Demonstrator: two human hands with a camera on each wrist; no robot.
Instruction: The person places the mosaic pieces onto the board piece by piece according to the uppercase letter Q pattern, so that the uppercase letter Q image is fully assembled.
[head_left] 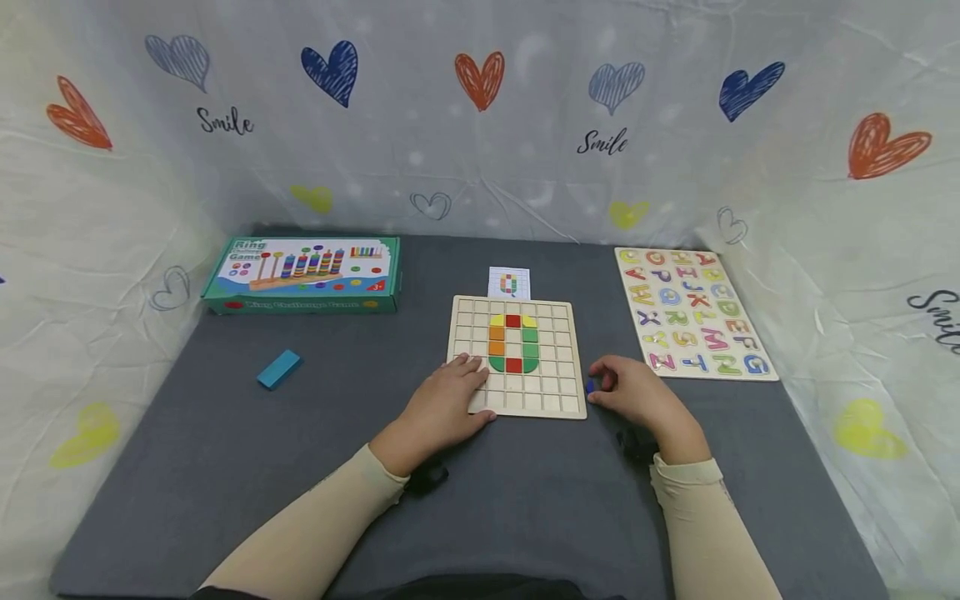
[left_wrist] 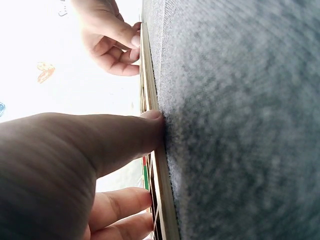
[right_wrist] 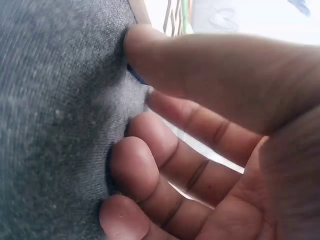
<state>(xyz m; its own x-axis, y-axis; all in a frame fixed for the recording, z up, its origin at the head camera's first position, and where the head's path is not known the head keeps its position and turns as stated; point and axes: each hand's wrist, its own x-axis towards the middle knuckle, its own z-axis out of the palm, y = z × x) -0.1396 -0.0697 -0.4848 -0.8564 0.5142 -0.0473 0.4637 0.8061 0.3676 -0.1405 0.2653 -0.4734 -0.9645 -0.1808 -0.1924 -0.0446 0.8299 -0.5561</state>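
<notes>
A wooden grid board [head_left: 551,404] lies flat on the table, with red, green, orange and yellow tiles [head_left: 531,350] set in a ring in its squares. My left hand [head_left: 442,408] rests on the board's left side, fingers spread over the squares. Its thumb [left_wrist: 145,127] presses the near edge in the left wrist view. Just off the board's right edge, my right hand [head_left: 637,392] pinches a small blue piece [head_left: 590,386] down at the cloth. The right wrist view shows only a sliver of the blue piece [right_wrist: 136,75], the thumb hiding the rest.
A small pattern card [head_left: 497,282] touches the board's far edge. At the back left sits a green game box [head_left: 300,307]; a blue block [head_left: 279,369] lies nearer. An alphabet board [head_left: 652,317] is at the right. A curtain with hearts [head_left: 525,158] encloses the grey table [head_left: 187,483].
</notes>
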